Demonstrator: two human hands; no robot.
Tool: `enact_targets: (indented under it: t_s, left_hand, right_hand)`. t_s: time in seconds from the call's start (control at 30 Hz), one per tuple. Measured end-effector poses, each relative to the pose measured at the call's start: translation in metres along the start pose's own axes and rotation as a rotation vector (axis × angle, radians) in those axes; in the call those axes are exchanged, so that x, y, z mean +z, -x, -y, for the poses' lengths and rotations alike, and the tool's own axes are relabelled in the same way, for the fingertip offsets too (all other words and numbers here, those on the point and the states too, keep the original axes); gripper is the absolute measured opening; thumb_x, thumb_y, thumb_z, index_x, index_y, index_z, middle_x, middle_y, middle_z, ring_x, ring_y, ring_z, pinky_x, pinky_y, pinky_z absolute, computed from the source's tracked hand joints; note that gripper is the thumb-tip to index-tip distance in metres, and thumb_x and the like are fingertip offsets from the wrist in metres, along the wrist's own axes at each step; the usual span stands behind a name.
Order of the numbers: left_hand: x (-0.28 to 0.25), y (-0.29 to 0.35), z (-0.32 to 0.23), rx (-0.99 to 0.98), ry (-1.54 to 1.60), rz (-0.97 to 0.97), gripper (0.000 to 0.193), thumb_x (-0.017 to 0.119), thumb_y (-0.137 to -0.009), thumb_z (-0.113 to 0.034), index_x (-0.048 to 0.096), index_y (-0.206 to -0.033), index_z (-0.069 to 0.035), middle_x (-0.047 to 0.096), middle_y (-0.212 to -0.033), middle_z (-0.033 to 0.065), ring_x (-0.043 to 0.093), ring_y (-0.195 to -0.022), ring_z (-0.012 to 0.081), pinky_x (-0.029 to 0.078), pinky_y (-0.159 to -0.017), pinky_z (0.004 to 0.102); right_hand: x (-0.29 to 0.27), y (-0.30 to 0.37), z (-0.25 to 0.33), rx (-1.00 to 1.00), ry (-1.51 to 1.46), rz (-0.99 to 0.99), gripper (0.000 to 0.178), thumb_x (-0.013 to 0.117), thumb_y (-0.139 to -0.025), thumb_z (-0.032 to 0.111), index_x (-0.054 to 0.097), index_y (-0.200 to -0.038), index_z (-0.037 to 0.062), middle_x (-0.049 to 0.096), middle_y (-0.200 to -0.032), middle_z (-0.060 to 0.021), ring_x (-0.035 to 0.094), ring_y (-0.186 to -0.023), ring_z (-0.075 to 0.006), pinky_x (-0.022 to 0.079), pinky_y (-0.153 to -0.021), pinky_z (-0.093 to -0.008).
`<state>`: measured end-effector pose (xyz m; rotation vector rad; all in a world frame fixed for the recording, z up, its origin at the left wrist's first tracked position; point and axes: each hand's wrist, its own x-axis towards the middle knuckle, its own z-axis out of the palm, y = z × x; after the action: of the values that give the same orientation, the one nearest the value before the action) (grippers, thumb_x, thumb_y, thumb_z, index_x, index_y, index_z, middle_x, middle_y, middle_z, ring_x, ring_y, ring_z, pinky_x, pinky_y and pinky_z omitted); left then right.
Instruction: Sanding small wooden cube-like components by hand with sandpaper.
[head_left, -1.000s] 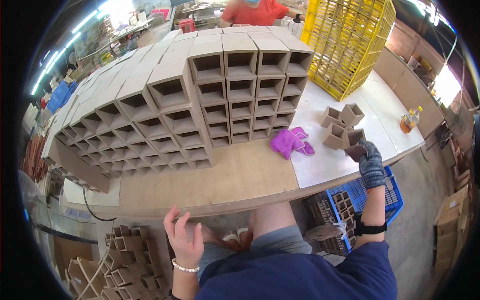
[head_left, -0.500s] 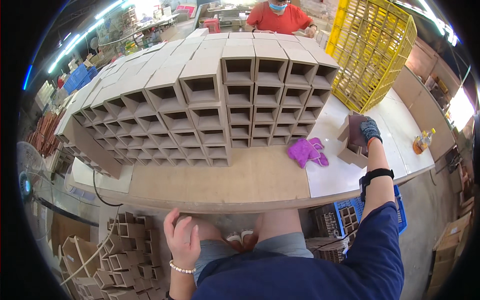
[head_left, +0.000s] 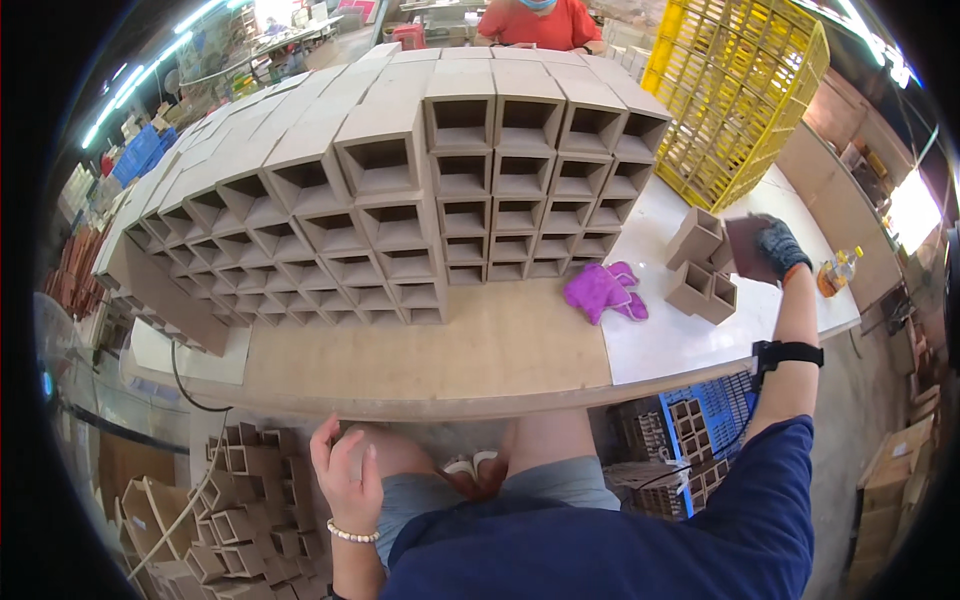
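My right hand (head_left: pixel 781 246), in a dark grey glove, grips a flat reddish-brown piece (head_left: pixel 748 246) by its right edge; its exact kind does not show. Beside this piece, on the white part of the table, several small square brown box tubes (head_left: pixel 693 238) stand and lie close together. My left hand (head_left: pixel 345 465) is bare, with a beaded bracelet at the wrist. It hovers above my lap near the table's front edge, fingers apart and holding nothing. A purple cloth (head_left: pixel 603 292) lies crumpled left of the tubes.
A tall stack of open-ended brown boxes (head_left: pixel 385 220) fills the table's back and left. A yellow plastic crate (head_left: pixel 735 100) stands at the far right, near a bottle of amber liquid (head_left: pixel 838 271). Blue crates (head_left: pixel 708 425) sit below the table; opposite is a person in red (head_left: pixel 540 27).
My right hand has moved to the right with the reddish-brown piece, away from the small tubes, which now show more fully. My left hand stays over my lap. The view has shifted slightly.
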<state>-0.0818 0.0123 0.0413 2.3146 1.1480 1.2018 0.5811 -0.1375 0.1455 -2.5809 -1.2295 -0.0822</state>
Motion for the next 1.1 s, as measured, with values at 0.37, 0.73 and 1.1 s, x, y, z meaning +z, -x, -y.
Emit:
enact_targets:
  t_s: [0.37, 0.73, 1.1]
  left_hand:
    - [-0.026, 0.006, 0.015, -0.040, -0.128, -0.073, 0.020, 0.064, -0.067, -0.012, 0.059, -0.086, -0.008, 0.051, -0.108, 0.0149, 0.049, -0.097, 0.0324, 0.037, -0.086, 0.0449]
    - [-0.072, 0.066, 0.030, -0.253, -0.374, -0.188, 0.019, 0.064, -0.070, -0.010, 0.057, -0.087, -0.010, 0.050, -0.113, 0.0089, 0.049, -0.102, 0.0290, 0.034, -0.093, 0.0513]
    - [-0.168, 0.097, 0.093, -0.479, -0.760, -0.485, 0.030, 0.065, -0.064, -0.008, 0.056, -0.092, -0.006, 0.049, -0.109, 0.0139, 0.048, -0.099, 0.0316, 0.038, -0.087, 0.0413]
  right_hand:
    - [0.035, 0.033, 0.048, -0.206, 0.643, 0.352, 0.033, 0.046, -0.083, 0.025, 0.059, -0.101, 0.0001, 0.058, -0.109, -0.0178, 0.056, -0.098, -0.0292, 0.044, -0.085, -0.0370]
    - [0.089, 0.117, 0.222, -0.272, -0.203, 0.280, 0.034, 0.049, -0.083, 0.026, 0.058, -0.103, -0.0005, 0.057, -0.110, -0.0147, 0.055, -0.098, -0.0267, 0.044, -0.085, -0.0357]
    - [0.119, 0.142, 0.271, -0.245, -0.410, 0.408, 0.036, 0.052, -0.082, 0.026, 0.057, -0.105, -0.0010, 0.057, -0.111, -0.0117, 0.054, -0.098, -0.0241, 0.043, -0.085, -0.0344]
